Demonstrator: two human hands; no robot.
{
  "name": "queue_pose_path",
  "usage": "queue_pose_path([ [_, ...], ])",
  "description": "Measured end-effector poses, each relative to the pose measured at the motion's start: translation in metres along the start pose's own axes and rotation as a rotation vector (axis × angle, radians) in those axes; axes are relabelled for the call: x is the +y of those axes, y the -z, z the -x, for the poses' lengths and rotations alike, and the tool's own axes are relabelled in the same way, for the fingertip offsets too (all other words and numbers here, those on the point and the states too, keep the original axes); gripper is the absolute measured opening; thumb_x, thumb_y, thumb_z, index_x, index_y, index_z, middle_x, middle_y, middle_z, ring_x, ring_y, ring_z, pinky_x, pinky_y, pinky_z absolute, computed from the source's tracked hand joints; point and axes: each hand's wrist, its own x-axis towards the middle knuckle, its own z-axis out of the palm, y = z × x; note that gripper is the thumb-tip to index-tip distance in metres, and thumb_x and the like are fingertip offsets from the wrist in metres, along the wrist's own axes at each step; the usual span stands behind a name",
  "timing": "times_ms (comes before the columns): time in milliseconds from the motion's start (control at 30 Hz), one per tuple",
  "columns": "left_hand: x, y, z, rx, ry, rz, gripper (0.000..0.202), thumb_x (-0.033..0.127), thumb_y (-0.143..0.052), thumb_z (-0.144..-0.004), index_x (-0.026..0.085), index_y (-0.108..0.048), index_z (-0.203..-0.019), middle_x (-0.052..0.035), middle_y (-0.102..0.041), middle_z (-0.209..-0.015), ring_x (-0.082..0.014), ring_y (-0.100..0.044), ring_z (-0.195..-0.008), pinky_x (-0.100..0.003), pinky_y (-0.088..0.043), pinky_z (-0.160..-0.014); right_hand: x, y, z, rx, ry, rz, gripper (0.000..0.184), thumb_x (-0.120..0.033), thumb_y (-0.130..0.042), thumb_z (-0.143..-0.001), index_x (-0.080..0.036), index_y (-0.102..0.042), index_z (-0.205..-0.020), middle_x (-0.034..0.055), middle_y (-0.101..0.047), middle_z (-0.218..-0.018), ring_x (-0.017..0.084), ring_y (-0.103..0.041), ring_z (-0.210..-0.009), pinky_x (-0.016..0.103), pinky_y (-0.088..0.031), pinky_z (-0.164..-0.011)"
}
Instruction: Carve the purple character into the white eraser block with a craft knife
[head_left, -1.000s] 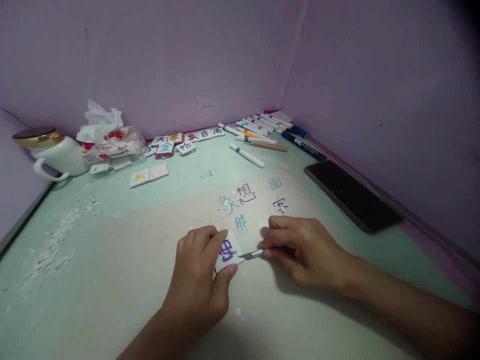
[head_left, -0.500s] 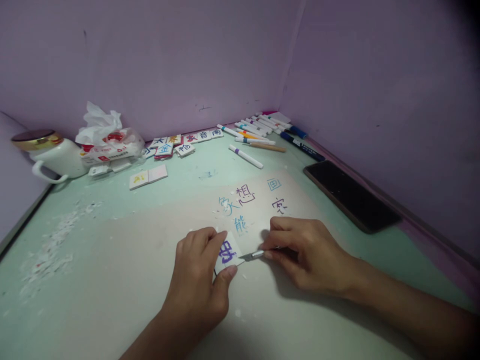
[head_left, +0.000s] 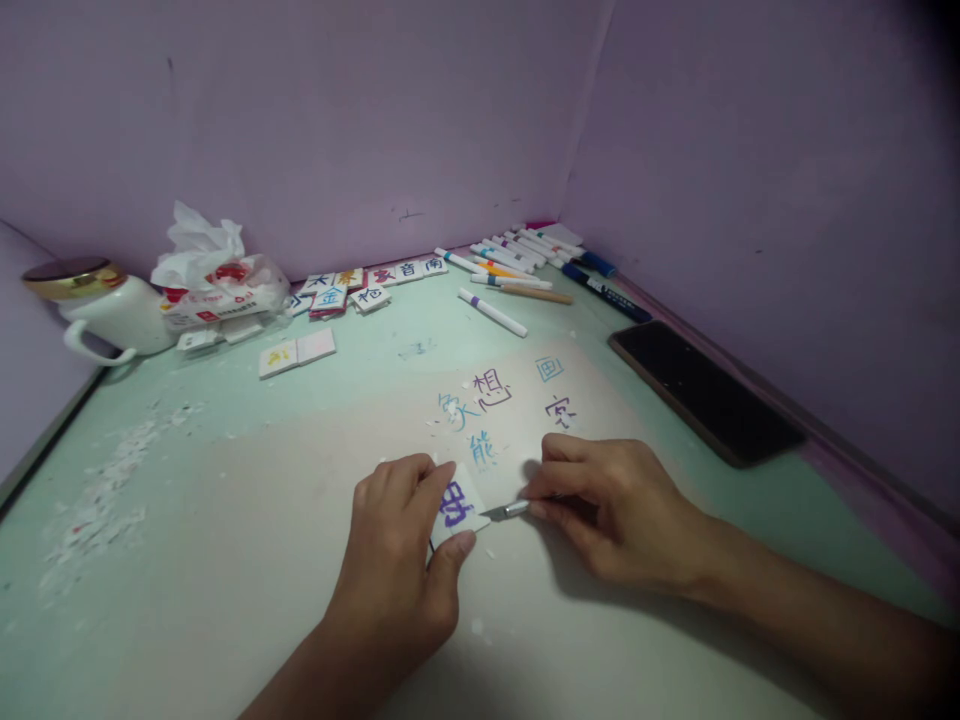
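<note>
My left hand [head_left: 409, 545] grips a small white square tile [head_left: 470, 490] on the table, fingers along its far side and thumb at its near corner. A purple character is drawn on the tile, partly covered by my fingers. Between the thumb and fingers of my right hand [head_left: 600, 500] is a craft knife [head_left: 514, 510] with a metal collar; its handle is mostly hidden in the hand. The blade points left, its tip at the tile's right edge. Small white scraps lie beside the tile.
Characters in blue and purple are written on the tabletop [head_left: 247, 560] beyond my hands. A phone [head_left: 705, 395] lies at the right. Markers [head_left: 493, 312], lettered tiles [head_left: 371, 298], a plastic tissue pack [head_left: 217, 290] and a white mug [head_left: 131, 315] stand along the back. White shavings [head_left: 105, 500] are scattered at left.
Hardly anything differs. Both hands keep their places on the tile and the knife, and the view has shifted very slightly.
</note>
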Motion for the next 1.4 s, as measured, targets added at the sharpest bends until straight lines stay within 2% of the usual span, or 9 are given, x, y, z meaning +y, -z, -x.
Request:
queue_pose_path([
  [533, 0.000, 0.000, -0.001, -0.007, 0.004, 0.003, 0.038, 0.017, -0.050, -0.080, 0.008, -0.050, -0.116, -0.0147, -0.050, -0.108, -0.0287, -0.046, -0.098, -0.048, -0.041, -0.081, -0.004, 0.002, 0.001, 0.025, 0.012, 0.069, 0.014, -0.017, -0.055, -0.074, -0.018, -0.069, -0.071, -0.0007, -0.053, -0.062, 0.010, -0.043, -0.050, 0.025, -0.025, -0.048],
  [900, 0.001, 0.000, 0.000, -0.004, 0.019, -0.003, 0.038, 0.018, -0.050, -0.080, 0.014, -0.048, -0.117, -0.0138, -0.050, -0.109, -0.0288, -0.047, -0.098, -0.049, -0.041, -0.081, -0.005, 0.000, 0.003, 0.034, 0.008, 0.107, 0.015, -0.017, -0.054, -0.074, -0.018, -0.069, -0.071, -0.0001, -0.053, -0.061, 0.010, -0.043, -0.050, 0.026, -0.025, -0.048],
  [1267, 0.002, 0.001, -0.001, -0.008, 0.005, 0.003, 0.037, 0.017, -0.049, -0.080, 0.008, -0.051, -0.115, -0.0151, -0.051, -0.108, -0.0286, -0.047, -0.097, -0.047, -0.041, -0.080, -0.011, -0.005, 0.000, 0.027, -0.146, 0.121, 0.013, -0.020, -0.055, -0.072, -0.020, -0.067, -0.066, -0.0009, -0.057, -0.063, 0.009, -0.047, -0.049, 0.026, -0.022, -0.047],
  [1400, 0.001, 0.001, -0.001, 0.002, 0.006, 0.004, 0.036, 0.016, -0.050, -0.079, 0.008, -0.052, -0.115, -0.0150, -0.052, -0.108, -0.0287, -0.047, -0.098, -0.047, -0.041, -0.081, -0.010, -0.006, 0.001, 0.036, -0.155, 0.091, 0.012, -0.018, -0.056, -0.072, -0.020, -0.067, -0.067, -0.0010, -0.057, -0.063, 0.009, -0.047, -0.050, 0.025, -0.023, -0.047],
])
